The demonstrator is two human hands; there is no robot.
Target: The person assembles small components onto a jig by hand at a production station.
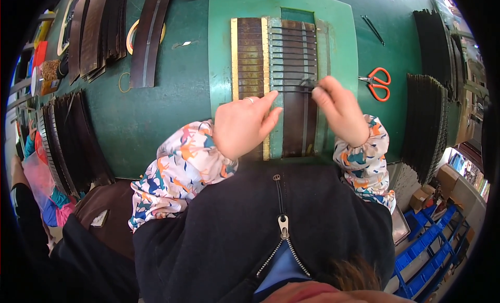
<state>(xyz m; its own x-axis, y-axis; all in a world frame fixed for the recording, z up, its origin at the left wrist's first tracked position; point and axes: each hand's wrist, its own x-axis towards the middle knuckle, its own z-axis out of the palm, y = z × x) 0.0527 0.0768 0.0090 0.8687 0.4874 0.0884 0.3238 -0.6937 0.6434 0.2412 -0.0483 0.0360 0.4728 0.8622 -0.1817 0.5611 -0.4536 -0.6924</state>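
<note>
On a pale green board (341,47) lies a dark brown strip (294,126) with a grey line along it. Several thin black cords (294,58) cross its far part in near-parallel rows. My left hand (240,125) rests at the strip's left side. Its index fingertip touches the left end of the nearest cord, with the thumb apart from it. At the strip's right edge my right hand (341,110) is closed in a pinch, near a small dark blurred loop; what its fingers hold is hidden. A brass-edged ruled bar (234,58) runs left of the strip.
Orange-handled scissors (379,84) lie right of the board, below black tweezers (373,30). Stacks of dark strips (427,115) stand along the right edge; more strips (99,32) and a tape roll (133,37) lie left. Blue racks (427,245) stand beyond the table.
</note>
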